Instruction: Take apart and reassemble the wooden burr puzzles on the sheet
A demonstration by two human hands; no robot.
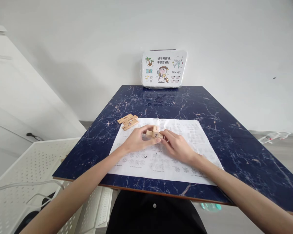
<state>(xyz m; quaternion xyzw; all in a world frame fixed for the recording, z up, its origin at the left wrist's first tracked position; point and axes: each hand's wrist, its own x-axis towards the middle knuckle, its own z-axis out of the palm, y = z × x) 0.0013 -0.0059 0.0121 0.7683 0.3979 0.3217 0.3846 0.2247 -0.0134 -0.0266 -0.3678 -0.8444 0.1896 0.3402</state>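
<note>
Between my hands is a small burr puzzle of pale notched wooden pieces (pixel 155 134), fitted crosswise, with dark numerals on some faces. One face reads like a 2. My left hand (pixel 138 139) closes on its left side, thumb in front and fingers behind. From the right, the bent fingers of my right hand (pixel 177 144) grip the other side; some fingertips are hidden. Just left of my left hand, several loose notched wooden pieces (pixel 130 124) lie side by side, also numbered. Under both hands is a white instruction sheet (pixel 141 170) printed with small diagrams.
The blue marbled table (pixel 185 104) reaches back to a white wall. A white plastic-wrapped case (pixel 164 66) with cartoon prints stands at its far edge. White perforated furniture (pixel 39 156) and cables (pixel 26 185) are at the left. A teal-and-clear item (pixel 210 207) lies on the floor below.
</note>
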